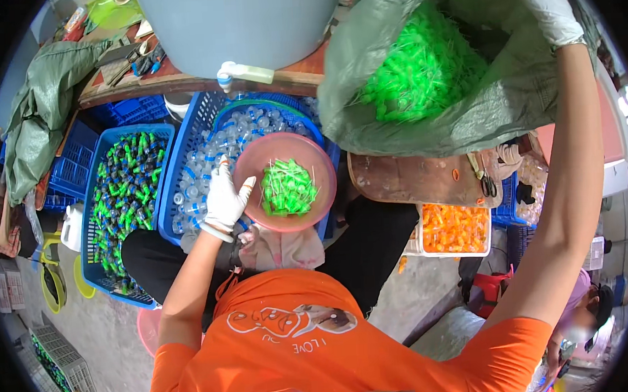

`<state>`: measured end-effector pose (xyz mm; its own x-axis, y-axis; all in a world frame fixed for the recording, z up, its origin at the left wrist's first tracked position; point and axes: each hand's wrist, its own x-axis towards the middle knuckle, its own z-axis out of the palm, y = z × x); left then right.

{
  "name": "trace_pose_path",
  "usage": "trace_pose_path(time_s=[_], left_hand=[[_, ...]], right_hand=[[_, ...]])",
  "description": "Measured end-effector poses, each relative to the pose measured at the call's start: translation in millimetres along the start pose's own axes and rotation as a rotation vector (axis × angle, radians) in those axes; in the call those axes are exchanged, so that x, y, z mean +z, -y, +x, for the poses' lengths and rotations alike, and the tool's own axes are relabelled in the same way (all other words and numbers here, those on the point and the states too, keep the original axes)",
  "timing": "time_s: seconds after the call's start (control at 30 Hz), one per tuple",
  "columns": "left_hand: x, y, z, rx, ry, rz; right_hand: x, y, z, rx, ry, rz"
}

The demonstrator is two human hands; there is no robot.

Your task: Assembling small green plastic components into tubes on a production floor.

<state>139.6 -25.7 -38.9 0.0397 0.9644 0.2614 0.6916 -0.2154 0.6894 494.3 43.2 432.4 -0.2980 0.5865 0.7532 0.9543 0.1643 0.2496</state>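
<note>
My left hand (pixel 224 201), in a white glove, is at the left rim of a pink bowl (pixel 326 188). Its fingers are spread, and the thumb overlaps the rim. Inside the bowl lie small green plastic pieces (pixel 289 188) with thin pale stems. Up at the right, my right hand (pixel 547 10), also gloved, is raised against the edge of a large green woven sack (pixel 452 128). The top of the picture cuts off its fingers, so its grip is hidden. A big heap of similar green pieces (pixel 421 66) shows in the sack's wide mouth, which faces me.
Left of the bowl, a blue basket (pixel 164 204) holds clear plastic parts, and another blue crate (pixel 89 240) holds green-and-dark pieces. Orange pieces fill a white tub (pixel 455 254) below a brown board (pixel 420 183) with scissors (pixel 486 182). A grey barrel (pixel 241 29) stands ahead.
</note>
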Motion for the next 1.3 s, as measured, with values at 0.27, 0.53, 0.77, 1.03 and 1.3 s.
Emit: trace_pose_path(time_s=[0.27, 0.53, 0.77, 1.03, 1.3], left_hand=[[-40.1, -173.2, 84.3, 0.763, -0.006, 0.024], [-39.4, -295.3, 222.8, 0.631, 0.019, -0.260], [-61.6, -283.3, 227.8, 0.729, -0.070, -0.269], [-65.7, -112.8, 77.2, 0.554, -0.322, 0.045], [17.9, 11.4, -7.8, -0.324, 0.142, -0.630]], right_hand=[[17.1, -20.9, -21.2, -0.165, 0.381, -0.034], [64.9, -29.8, -25.7, 0.035, 0.707, -0.505], [158.2, -26.7, -72.2, 0.058, 0.696, -0.484], [277.0, -108.3, -99.0, 0.141, 0.583, -0.119], [330.5, -104.5, -135.8, 0.524, 0.754, 0.156]])
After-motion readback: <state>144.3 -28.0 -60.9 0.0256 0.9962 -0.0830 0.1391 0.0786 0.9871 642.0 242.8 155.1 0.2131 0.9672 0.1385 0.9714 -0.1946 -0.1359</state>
